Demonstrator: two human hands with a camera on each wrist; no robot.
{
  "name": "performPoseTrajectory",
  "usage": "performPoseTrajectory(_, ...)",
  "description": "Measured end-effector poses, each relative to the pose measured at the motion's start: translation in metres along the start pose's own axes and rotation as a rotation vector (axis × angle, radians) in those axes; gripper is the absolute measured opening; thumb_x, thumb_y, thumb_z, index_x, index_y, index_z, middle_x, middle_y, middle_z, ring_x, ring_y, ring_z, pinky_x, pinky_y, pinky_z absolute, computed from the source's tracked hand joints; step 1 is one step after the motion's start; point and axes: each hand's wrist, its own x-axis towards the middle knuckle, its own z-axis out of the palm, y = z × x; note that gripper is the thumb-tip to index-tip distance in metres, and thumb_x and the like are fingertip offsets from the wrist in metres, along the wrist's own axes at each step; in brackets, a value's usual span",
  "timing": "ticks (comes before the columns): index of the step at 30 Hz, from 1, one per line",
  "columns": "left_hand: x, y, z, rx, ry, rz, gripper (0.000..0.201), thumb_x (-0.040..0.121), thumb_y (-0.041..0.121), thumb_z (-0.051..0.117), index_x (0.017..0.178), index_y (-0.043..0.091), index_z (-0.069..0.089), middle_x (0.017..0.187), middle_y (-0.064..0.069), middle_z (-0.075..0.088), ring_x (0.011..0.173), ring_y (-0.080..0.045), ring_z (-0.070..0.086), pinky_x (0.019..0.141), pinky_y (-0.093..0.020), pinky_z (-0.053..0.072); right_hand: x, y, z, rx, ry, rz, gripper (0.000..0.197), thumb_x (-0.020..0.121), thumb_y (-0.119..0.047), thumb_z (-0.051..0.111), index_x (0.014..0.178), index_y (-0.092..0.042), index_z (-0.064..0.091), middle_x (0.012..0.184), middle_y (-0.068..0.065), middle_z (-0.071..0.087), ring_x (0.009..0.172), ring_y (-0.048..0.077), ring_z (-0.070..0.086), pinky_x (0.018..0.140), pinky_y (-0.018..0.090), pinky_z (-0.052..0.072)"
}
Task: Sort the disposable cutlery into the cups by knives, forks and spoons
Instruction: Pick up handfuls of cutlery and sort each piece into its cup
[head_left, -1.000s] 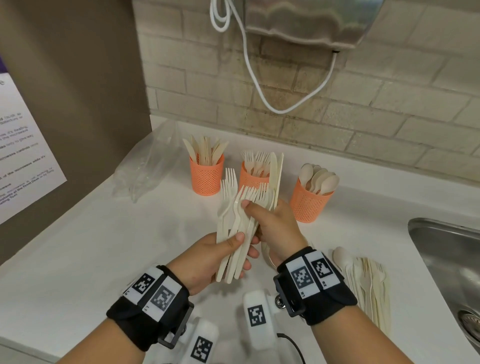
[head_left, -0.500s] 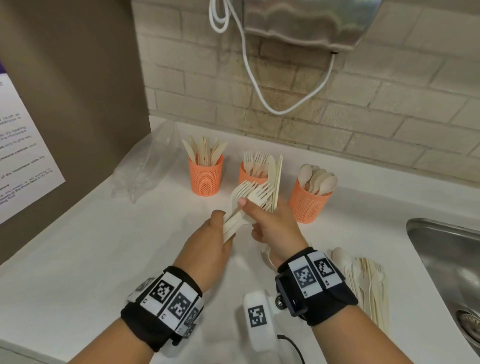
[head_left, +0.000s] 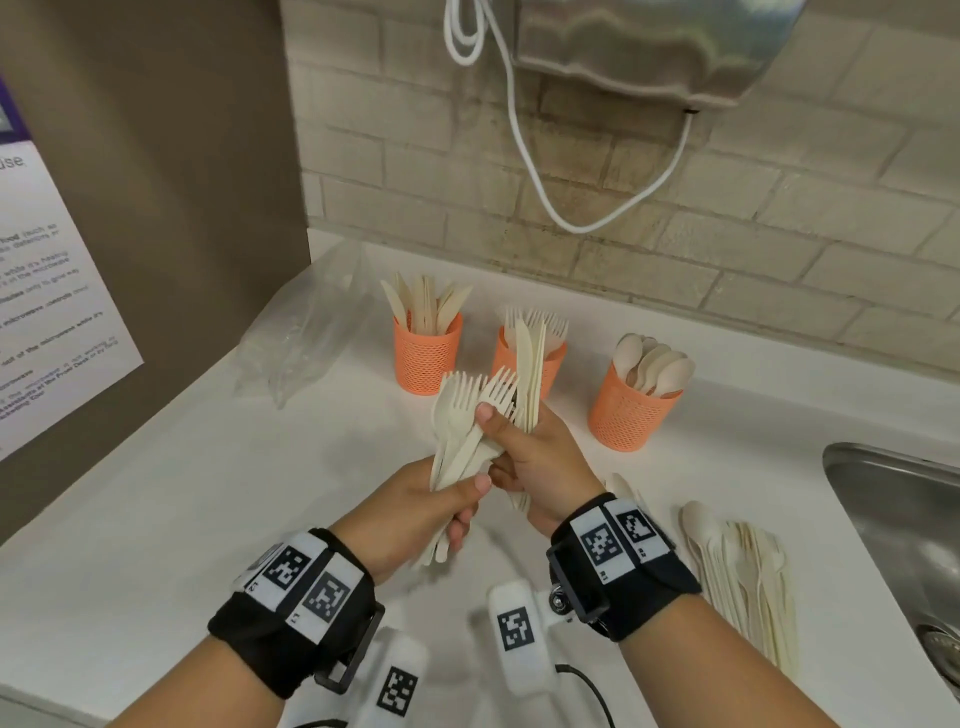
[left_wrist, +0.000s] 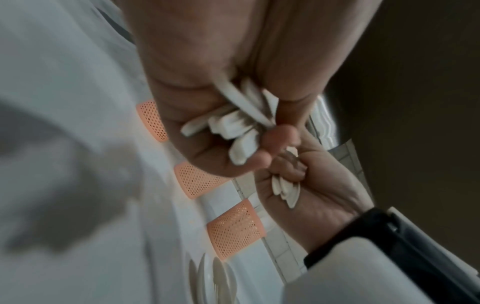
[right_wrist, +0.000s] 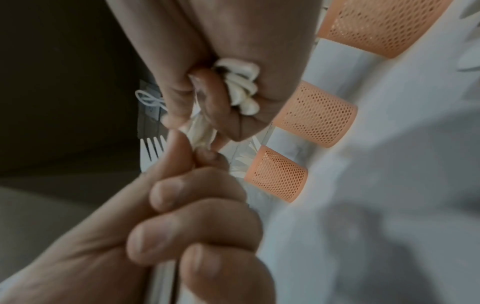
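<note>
Both hands were closed on cutlery: left hand (head_left: 415, 514) gripped forks (head_left: 470, 415), right hand (head_left: 540, 467) held knives (head_left: 530, 374), evidently kept apart for separate cups (head_left: 626, 415).

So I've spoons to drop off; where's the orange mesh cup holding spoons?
In the head view, the orange mesh cup of spoons stands rightmost of three, nearest the steel sink.

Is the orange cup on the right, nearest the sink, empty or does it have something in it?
It has something in it. The right cup stands upright, and several spoons stick out above its rim, bowls up.
</note>
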Motion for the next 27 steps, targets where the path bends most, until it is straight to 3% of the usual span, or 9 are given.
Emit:
performPoseTrajectory(3, 0.000, 0.000, -0.020, -0.039, 0.051, 0.010, 0.015, 0.095, 0.018, 0.051, 0.083, 0.010, 0.049, 0.054, 0.004, 0.044, 0.045, -0.008, 0.040, 0.047, -0.022, 0.042, 0.013, 0.003, 0.011, -0.008, 0.174, 0.043, 0.026, 0.091, -0.041, 0.056, 0.096, -0.015, 0.054, 0.067, -0.002, 0.041, 0.043, 0.006, 0.029, 0.038, 0.017, 0.025)
performPoseTrajectory(5, -0.002, 0.002, -0.038, -0.049, 0.108, 0.010, 0.014, 0.097, 0.018, 0.049, 0.084, 0.011, 0.048, 0.054, 0.006, 0.043, 0.044, -0.007, 0.038, 0.048, -0.022, 0.041, 0.023, 0.002, 0.019, 0.089, 0.315, 0.088, 0.023, 0.098, -0.033, 0.048, 0.087, -0.013, 0.051, 0.071, 0.000, 0.040, 0.042, 0.007, 0.029, 0.038, 0.019, 0.024)
performPoseTrajectory(9, -0.006, 0.006, -0.077, -0.078, 0.213, 0.016, 0.013, 0.097, 0.019, 0.048, 0.088, 0.011, 0.050, 0.054, 0.006, 0.042, 0.045, -0.008, 0.039, 0.050, -0.024, 0.041, 0.047, 0.002, 0.029, -0.173, 0.423, 0.029, 0.031, 0.098, -0.029, 0.041, 0.072, -0.016, 0.050, 0.072, 0.002, 0.046, 0.064, 0.016, 0.046, 0.067, 0.030, 0.038)
performPoseTrajectory(11, -0.006, 0.008, -0.094, -0.099, 0.231, 0.014, 0.013, 0.097, 0.021, 0.047, 0.089, 0.011, 0.051, 0.055, 0.005, 0.042, 0.047, -0.009, 0.039, 0.050, -0.025, 0.041, 0.059, -0.002, 0.034, -0.360, 0.414, -0.032, 0.035, 0.099, -0.039, 0.038, 0.078, -0.016, 0.053, 0.077, -0.001, 0.050, 0.078, 0.017, 0.049, 0.079, 0.035, 0.038)
performPoseTrajectory(14, -0.006, 0.012, -0.115, -0.128, 0.227, 0.007, 0.013, 0.097, 0.022, 0.047, 0.090, 0.012, 0.052, 0.056, 0.005, 0.042, 0.047, -0.010, 0.039, 0.048, -0.023, 0.042, 0.080, -0.016, 0.045, -0.472, 0.352, -0.107, 0.030, 0.101, -0.039, 0.037, 0.086, -0.022, 0.056, 0.074, -0.009, 0.055, 0.078, 0.015, 0.055, 0.078, 0.035, 0.047)
performPoseTrajectory(16, -0.005, 0.014, -0.127, -0.129, 0.223, 0.001, 0.013, 0.097, 0.022, 0.048, 0.090, 0.012, 0.052, 0.056, 0.005, 0.042, 0.047, -0.010, 0.039, 0.048, -0.022, 0.042, 0.099, -0.027, 0.050, -0.522, 0.330, -0.133, 0.028, 0.101, -0.031, 0.041, 0.081, -0.023, 0.058, 0.074, 0.001, 0.064, 0.073, 0.022, 0.063, 0.072, 0.037, 0.054)
performPoseTrajectory(19, -0.004, 0.015, -0.143, -0.116, 0.210, -0.006, 0.013, 0.097, 0.022, 0.048, 0.089, 0.012, 0.052, 0.056, 0.005, 0.042, 0.047, -0.009, 0.040, 0.048, -0.022, 0.041, 0.134, -0.038, 0.053, -0.592, 0.356, -0.151, 0.020, 0.097, -0.024, 0.051, 0.081, -0.021, 0.063, 0.090, 0.012, 0.072, 0.084, 0.028, 0.070, 0.082, 0.046, 0.057)
performPoseTrajectory(23, -0.001, 0.018, -0.157, -0.094, 0.178, -0.016, 0.012, 0.097, 0.021, 0.048, 0.088, 0.014, 0.054, 0.057, 0.004, 0.043, 0.048, -0.010, 0.040, 0.050, -0.022, 0.042, 0.171, -0.044, 0.060, -0.785, 0.427, -0.104, 0.019, 0.094, -0.025, 0.056, 0.094, -0.010, 0.069, 0.095, 0.013, 0.072, 0.089, 0.028, 0.069, 0.082, 0.038, 0.055)
performPoseTrajectory(27, 0.005, 0.022, -0.168, -0.082, 0.147, -0.014, 0.013, 0.097, 0.020, 0.048, 0.087, 0.013, 0.052, 0.057, 0.004, 0.043, 0.049, -0.010, 0.040, 0.051, -0.023, 0.042, 0.193, -0.032, 0.062, -1.056, 0.441, 0.081, 0.043, 0.088, -0.040, 0.062, 0.114, -0.006, 0.061, 0.116, 0.013, 0.064, 0.103, 0.029, 0.062, 0.078, 0.030, 0.046)
